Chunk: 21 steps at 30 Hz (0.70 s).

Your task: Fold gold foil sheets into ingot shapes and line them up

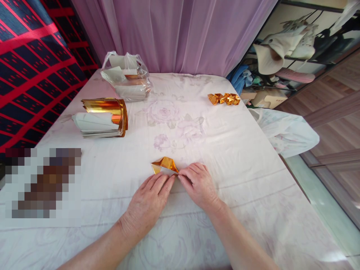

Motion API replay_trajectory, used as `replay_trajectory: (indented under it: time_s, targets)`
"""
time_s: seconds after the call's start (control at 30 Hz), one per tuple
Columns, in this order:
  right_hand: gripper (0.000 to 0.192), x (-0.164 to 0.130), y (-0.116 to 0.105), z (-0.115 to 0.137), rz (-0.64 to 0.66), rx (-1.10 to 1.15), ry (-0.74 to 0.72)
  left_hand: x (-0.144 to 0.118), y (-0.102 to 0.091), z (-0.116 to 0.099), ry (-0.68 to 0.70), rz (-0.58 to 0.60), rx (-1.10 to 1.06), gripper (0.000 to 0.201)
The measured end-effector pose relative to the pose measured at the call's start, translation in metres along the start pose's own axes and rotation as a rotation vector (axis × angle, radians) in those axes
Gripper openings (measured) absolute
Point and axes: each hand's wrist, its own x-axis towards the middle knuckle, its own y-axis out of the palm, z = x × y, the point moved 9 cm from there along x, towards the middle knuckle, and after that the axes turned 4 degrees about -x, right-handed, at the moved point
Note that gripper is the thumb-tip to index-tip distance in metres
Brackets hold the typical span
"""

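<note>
Folded gold paper [168, 163] sits on counter [242, 157] between the hands, left hand [147, 202] over its near edge, probably bracing it, grip unclear; right hand [200, 184] pinches right tip, likely keeping folds tight.

Shiny gold paper [167, 163] lies folded and peaked on the tablecloth [239, 150].

Single view from a camera worn on the head, above the table [244, 157], facing forward and tilted down. The left hand [147, 198] and right hand [200, 185] lie close to the lens, just below centre; the forearms enter from the bottom edge. The line of sight runs across the tabletop to the curtain [174, 33] beyond its far edge; the field takes in the shelves [305, 60] at upper right, which appear slanted.
</note>
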Motion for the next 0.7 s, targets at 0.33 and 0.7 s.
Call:
replay_trajectory:
  time_s: [0.33,0.7]
  targets:
    - [0.011,-0.002,-0.001,-0.003,-0.017,0.002,0.019,0.001,0.003,-0.001,0.005,0.001,0.05,0.038]
    - [0.021,-0.007,-0.011,0.011,-0.03,0.027,-0.103,0.005,-0.003,-0.001,-0.011,0.015,0.072,0.039]
